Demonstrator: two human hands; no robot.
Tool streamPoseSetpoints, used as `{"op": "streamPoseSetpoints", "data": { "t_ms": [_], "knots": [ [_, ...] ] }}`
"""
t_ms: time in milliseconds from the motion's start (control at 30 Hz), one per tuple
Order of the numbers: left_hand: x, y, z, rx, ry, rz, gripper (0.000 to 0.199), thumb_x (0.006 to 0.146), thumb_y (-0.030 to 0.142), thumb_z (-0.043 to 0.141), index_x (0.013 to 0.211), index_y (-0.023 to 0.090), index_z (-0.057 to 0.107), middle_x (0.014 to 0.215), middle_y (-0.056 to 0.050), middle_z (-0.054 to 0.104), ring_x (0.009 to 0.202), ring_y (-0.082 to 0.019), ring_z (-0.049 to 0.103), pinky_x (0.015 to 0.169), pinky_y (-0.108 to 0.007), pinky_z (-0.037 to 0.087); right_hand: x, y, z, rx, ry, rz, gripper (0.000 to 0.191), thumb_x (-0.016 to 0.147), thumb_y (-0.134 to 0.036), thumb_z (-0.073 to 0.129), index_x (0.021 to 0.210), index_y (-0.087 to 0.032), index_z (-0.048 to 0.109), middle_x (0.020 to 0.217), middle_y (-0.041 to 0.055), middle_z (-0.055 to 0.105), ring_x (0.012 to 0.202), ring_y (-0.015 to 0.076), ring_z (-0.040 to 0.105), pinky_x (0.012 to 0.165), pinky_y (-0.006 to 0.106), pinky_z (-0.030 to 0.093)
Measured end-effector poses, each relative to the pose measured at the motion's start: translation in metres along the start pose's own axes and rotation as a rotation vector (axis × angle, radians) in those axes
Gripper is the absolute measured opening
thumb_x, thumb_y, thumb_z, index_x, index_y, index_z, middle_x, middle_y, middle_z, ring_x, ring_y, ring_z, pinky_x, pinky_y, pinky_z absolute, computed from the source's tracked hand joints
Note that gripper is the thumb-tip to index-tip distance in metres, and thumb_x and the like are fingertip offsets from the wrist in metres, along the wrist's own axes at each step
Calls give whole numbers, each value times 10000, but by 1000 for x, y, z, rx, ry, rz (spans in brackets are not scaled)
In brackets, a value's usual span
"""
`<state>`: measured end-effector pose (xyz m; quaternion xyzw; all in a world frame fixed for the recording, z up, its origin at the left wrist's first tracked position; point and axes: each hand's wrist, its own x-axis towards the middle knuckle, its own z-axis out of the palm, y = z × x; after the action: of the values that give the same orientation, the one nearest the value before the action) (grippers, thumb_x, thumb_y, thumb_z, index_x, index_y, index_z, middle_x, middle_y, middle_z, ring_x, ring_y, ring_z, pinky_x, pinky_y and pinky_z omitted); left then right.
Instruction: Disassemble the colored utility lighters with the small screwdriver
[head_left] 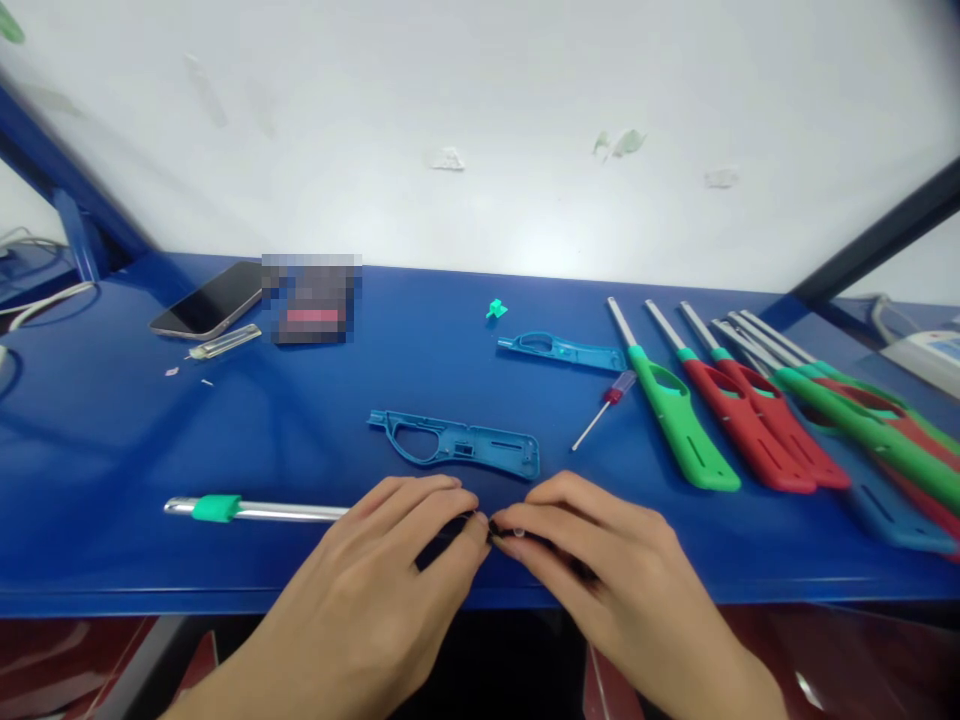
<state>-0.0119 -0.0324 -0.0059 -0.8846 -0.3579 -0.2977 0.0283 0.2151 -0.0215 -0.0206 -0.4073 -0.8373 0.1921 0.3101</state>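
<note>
My left hand [397, 570] and my right hand [600, 560] meet fingertip to fingertip at the table's front edge. Both are closed in a pinch around something small and dark, mostly hidden by the fingers. A metal lighter tube [289, 511] with a green collar [217, 508] lies to the left; its right end disappears behind my left hand. Just beyond my fingers rests a blue lighter handle half [487, 447], its inner side up. Farther back is a second blue handle half [577, 352]. Near it lies a small screwdriver [604, 408] with a clear and red handle.
Several assembled lighters, green [686, 430], red [757, 430] and blue, lie along the right. A small green part [496, 309] sits at the back. At back left are a phone [214, 300], a blurred-out pack [315, 305] and a clear lighter reservoir [226, 342]. A white wall stands behind.
</note>
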Motion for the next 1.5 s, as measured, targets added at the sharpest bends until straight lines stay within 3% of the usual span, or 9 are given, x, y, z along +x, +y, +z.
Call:
{"op": "streamPoseSetpoints", "data": {
  "t_ms": [267, 533, 633, 733, 967, 1067, 1133, 1233, 1500],
  "knots": [
    [-3, 0, 2, 23, -8, 19, 335, 1069, 49, 441, 1111, 175, 749, 1104, -11, 820, 1021, -219, 773, 930, -379, 601, -7, 3, 7, -53, -49, 50, 347, 1167, -378, 387, 1150, -266, 715, 1059, 22, 726, 948, 194, 713, 891, 332, 592],
    [-18, -2, 12, 32, 67, -32, 296, 1133, 162, 483, 1126, 203, 776, 1202, -12, 817, 1222, -229, 742, 1086, -374, 560, -3, 4, 6, -68, -39, -19, 319, 1155, -361, 450, 1046, -233, 722, 995, 20, 736, 846, 170, 714, 792, 296, 568],
    [-14, -1, 11, 48, 58, -10, 292, 1141, 177, 481, 1122, 182, 772, 1235, -30, 813, 1222, -236, 749, 1084, -371, 567, -2, 2, 5, -62, -30, -11, 301, 1154, -361, 455, 1057, -240, 712, 1007, 8, 744, 866, 162, 728, 806, 291, 564],
    [-8, -3, 6, 9, 98, 37, 273, 1136, 143, 484, 1084, 148, 752, 1135, -30, 837, 1144, -198, 781, 1119, -339, 546, -2, 0, 2, -53, 15, -45, 292, 1152, -359, 468, 1043, -250, 715, 1031, -23, 768, 894, 131, 753, 807, 257, 561],
    [-4, -6, 0, -50, 129, 23, 256, 1139, 143, 484, 1097, 165, 736, 1035, -1, 848, 1001, -150, 810, 1052, -300, 601, -7, 0, -4, 29, 103, 40, 269, 1144, -311, 519, 1327, -375, 705, 1108, -76, 791, 910, 82, 784, 811, 152, 592],
    [-6, -6, 1, -52, 114, 14, 261, 1142, 153, 480, 1107, 178, 737, 1045, 7, 848, 1006, -157, 808, 1023, -310, 610, -6, -2, -4, 83, 117, 70, 125, 1075, -319, 668, 1170, -364, 734, 1035, -121, 818, 874, 79, 794, 884, 122, 575],
    [-8, -6, 3, -54, 126, -1, 266, 1145, 150, 475, 1113, 171, 738, 1060, 8, 844, 1025, -144, 798, 1040, -291, 586, -3, -3, -4, 129, 116, 78, 37, 1014, -324, 758, 1038, -330, 730, 922, -146, 818, 759, 61, 784, 829, 83, 565],
    [-12, -6, 5, -68, 131, -2, 270, 1146, 140, 474, 1122, 166, 742, 1094, 12, 836, 1073, -113, 773, 1105, -250, 519, 1, -5, -5, 192, 98, 94, 80, 967, -318, 815, 955, -307, 737, 840, -159, 813, 660, 40, 760, 752, 53, 547],
    [-18, -10, 5, -108, 67, 36, 270, 1125, 84, 470, 1202, 159, 718, 1154, 0, 819, 1159, -123, 733, 1171, -250, 430, -1, -2, -4, 277, 53, 198, 167, 895, -231, 877, 927, -296, 726, 824, -144, 812, 683, 55, 780, 712, 64, 533]
  ]
}}
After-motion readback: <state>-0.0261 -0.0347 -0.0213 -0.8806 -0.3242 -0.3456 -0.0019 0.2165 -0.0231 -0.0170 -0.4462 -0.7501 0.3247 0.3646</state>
